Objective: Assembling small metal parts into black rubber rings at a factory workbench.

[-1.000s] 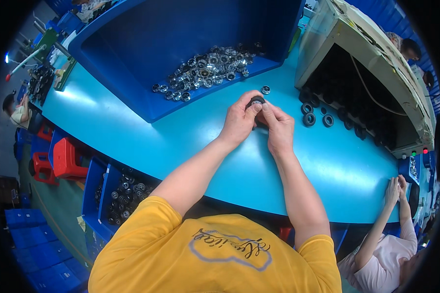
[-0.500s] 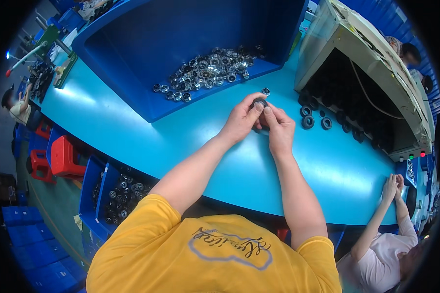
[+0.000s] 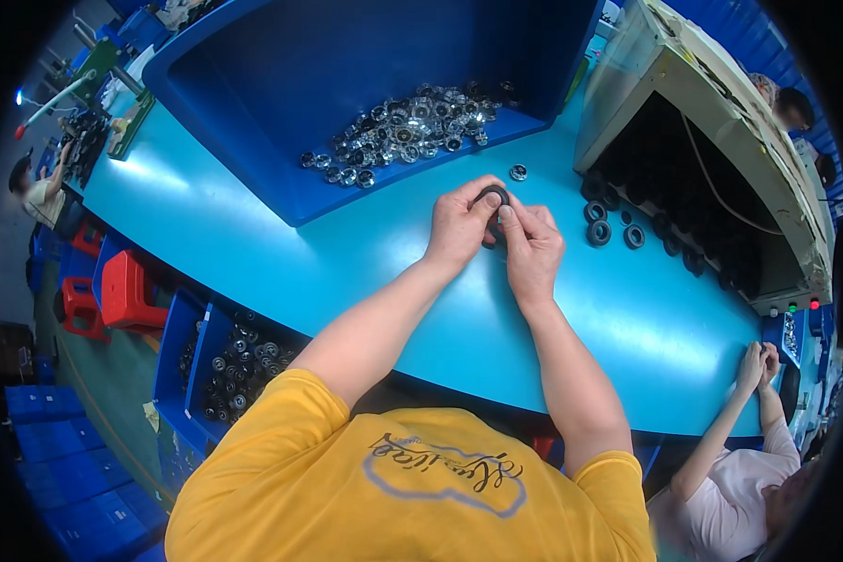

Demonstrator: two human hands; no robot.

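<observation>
My left hand (image 3: pixel 457 228) and my right hand (image 3: pixel 534 251) meet above the turquoise table, both closed on a black rubber ring (image 3: pixel 492 191) like a small tyre. The thumbs press against it, and its lower part is partly hidden by the fingers. Just beyond my fingers a single clear, shiny wheel hub (image 3: pixel 518 172) lies on the table. To the right, several loose black rings (image 3: pixel 634 236) lie at the mouth of a beige box-shaped machine (image 3: pixel 670 70). A large blue bin (image 3: pixel 290 201), tipped toward me, holds a heap of shiny hubs (image 3: pixel 407 131).
Below the table's left edge, a blue crate (image 3: pixel 195 375) holds assembled-looking dark wheels (image 3: pixel 239 370). Red stools (image 3: pixel 131 290) stand on the floor. A co-worker's hands (image 3: pixel 757 365) are at the table's right end. A green hand press (image 3: pixel 131 122) stands far left.
The black ring has turned in my hands and now shows its open round side above my thumbs. The whole view has shifted slightly.
</observation>
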